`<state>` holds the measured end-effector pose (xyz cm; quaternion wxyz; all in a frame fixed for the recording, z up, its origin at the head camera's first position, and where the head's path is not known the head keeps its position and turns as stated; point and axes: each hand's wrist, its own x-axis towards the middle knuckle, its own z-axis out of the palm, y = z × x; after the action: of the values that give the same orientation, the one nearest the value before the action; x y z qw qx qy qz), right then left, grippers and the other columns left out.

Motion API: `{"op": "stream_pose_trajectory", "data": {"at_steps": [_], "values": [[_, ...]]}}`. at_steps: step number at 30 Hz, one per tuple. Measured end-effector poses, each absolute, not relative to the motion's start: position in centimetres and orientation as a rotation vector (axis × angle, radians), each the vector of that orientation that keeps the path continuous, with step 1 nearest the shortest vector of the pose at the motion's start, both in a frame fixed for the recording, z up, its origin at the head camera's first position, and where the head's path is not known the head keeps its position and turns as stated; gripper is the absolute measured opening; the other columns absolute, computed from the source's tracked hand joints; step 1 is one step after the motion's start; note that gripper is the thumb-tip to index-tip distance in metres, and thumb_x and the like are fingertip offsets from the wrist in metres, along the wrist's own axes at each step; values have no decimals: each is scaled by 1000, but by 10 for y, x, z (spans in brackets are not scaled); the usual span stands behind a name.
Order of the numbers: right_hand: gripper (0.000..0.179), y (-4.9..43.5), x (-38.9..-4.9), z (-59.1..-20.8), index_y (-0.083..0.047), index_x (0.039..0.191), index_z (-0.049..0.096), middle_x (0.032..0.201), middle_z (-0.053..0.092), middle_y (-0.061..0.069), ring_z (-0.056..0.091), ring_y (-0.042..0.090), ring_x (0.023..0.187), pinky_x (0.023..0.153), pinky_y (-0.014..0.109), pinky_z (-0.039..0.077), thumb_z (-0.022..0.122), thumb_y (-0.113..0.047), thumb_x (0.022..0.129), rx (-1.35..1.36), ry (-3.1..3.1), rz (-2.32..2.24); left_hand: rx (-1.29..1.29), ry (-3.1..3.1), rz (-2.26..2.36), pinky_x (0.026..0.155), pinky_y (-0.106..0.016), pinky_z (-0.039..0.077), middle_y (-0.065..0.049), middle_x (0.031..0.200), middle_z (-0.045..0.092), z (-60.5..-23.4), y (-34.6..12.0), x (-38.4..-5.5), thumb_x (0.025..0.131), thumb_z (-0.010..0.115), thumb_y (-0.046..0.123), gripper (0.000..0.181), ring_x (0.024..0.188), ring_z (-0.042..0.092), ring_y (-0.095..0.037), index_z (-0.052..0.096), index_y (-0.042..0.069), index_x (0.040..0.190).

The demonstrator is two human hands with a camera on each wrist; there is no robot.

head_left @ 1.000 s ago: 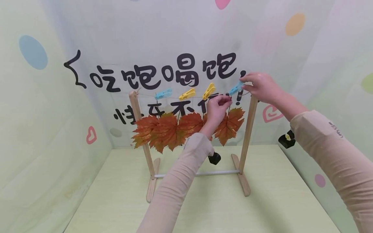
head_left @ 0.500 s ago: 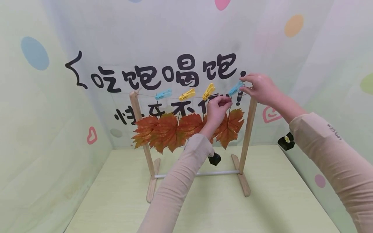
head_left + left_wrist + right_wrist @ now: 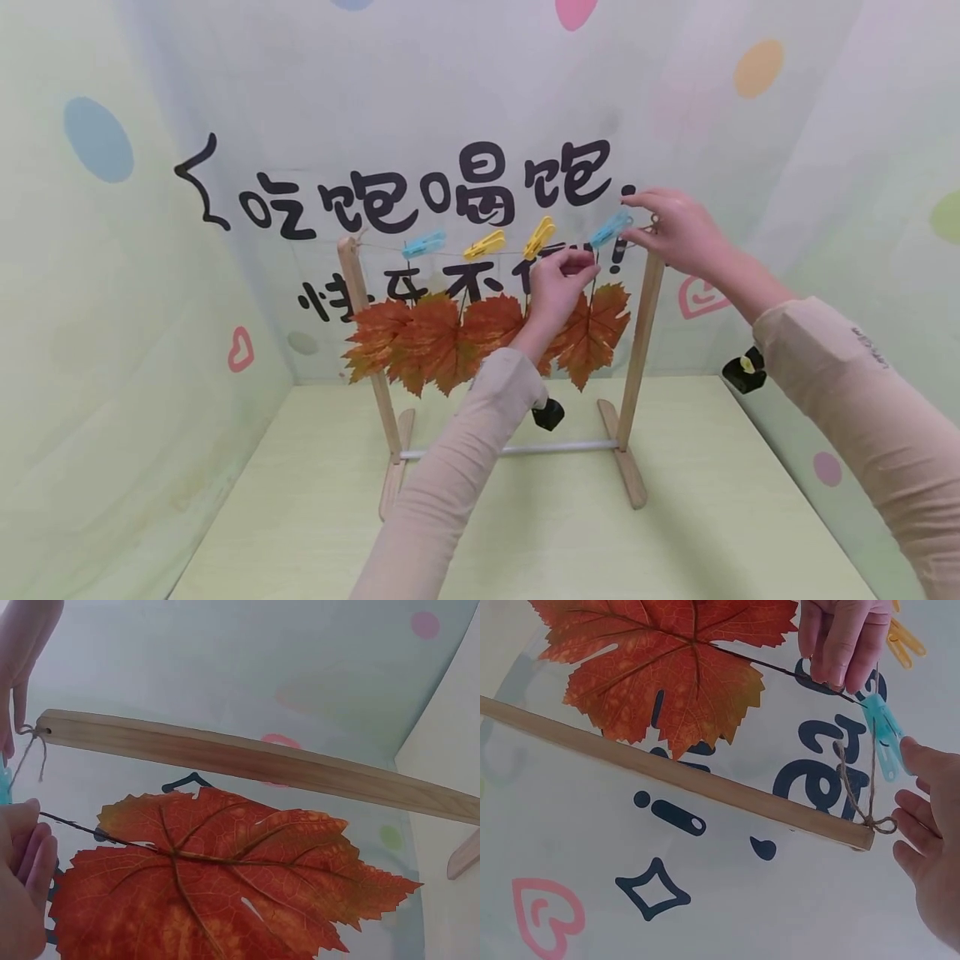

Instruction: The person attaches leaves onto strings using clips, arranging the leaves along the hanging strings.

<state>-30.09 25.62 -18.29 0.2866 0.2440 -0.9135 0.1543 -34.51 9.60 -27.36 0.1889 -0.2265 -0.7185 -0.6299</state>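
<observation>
An orange-red artificial maple leaf hangs at the right end of a twine line. A light blue clothespin sits on the line over its dark stem. My left hand pinches the stem just under this clothespin; the left wrist view shows the stem running into the fingertips. My right hand is at the clothespin's handle end, thumb and forefinger spread on either side. In the right wrist view, the thumb lies right beside the handles, which stand apart, and the other fingers are loosely bent.
Several more leaves hang to the left under another blue clothespin and two yellow clothespins. The twine runs between two wooden posts joined by a white bar low over the table.
My right thumb and forefinger have eased apart from the blue clothespin's handles and shifted slightly right. My left hand stays at the stem. The whole head view has shifted slightly.
</observation>
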Motion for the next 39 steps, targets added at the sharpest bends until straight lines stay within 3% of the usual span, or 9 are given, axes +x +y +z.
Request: {"op": "stream_pose_trajectory", "data": {"at_steps": [4,11,23,25,28,30,33,34,39], "values": [[43,261,-299,-185,5,118,56,117,57,24,60,33,81,77,45,49,69,-6,79,662,-2403,426,-655,-2003,-1755,70,-16,52,-9,89,70,-272,90,-344,77,72,10,19,78,65,-14,69,2,95],[43,274,-291,-194,7,114,58,112,59,25,53,37,104,91,51,41,72,-2,75,702,-2323,426,-714,-2075,-1753,72,-16,51,-6,91,69,-275,80,-335,79,71,14,21,79,64,-9,69,5,98],[43,285,-282,-215,7,109,61,107,62,22,54,36,102,89,48,43,75,3,69,759,-2146,437,-873,-2118,-1684,74,-17,51,-10,96,69,-280,58,-311,79,70,10,22,81,64,-11,68,4,100],[44,286,-281,-219,6,109,61,107,63,22,54,36,101,89,45,43,76,3,67,774,-2133,431,-881,-2153,-1677,74,-17,51,-11,97,69,-279,50,-303,80,70,10,23,81,65,-12,67,2,101],[46,286,-277,-228,7,109,61,108,62,23,61,32,89,79,19,49,76,4,66,793,-2130,433,-883,-2195,-1648,73,-17,52,-10,97,69,-283,38,-297,79,70,11,23,81,66,-14,68,3,101],[48,286,-274,-236,7,109,61,108,62,23,63,27,75,66,6,45,77,5,65,801,-2135,439,-871,-2224,-1623,74,-17,52,-9,98,69,-288,29,-294,79,70,12,23,83,66,-13,68,4,101],[50,285,-271,-250,6,109,61,106,62,23,56,18,54,52,4,38,78,4,62,812,-2123,427,-862,-2247,-1570,73,-18,52,-7,96,70,-300,16,-296,78,71,14,23,82,66,-12,68,7,100],[51,285,-271,-255,6,108,61,105,63,23,53,17,53,52,7,38,79,3,60,815,-2111,416,-850,-2258,-1562,73,-18,52,-7,96,70,-303,11,-295,78,71,14,23,82,66,-12,68,6,99],[54,281,-268,-285,4,109,61,105,63,22,61,31,83,82,3,36,80,2,58,829,-2121,486,-777,-2295,-1556,73,-20,53,-9,95,70,-320,-12,-292,78,72,13,23,82,66,-14,68,4,99]]}}
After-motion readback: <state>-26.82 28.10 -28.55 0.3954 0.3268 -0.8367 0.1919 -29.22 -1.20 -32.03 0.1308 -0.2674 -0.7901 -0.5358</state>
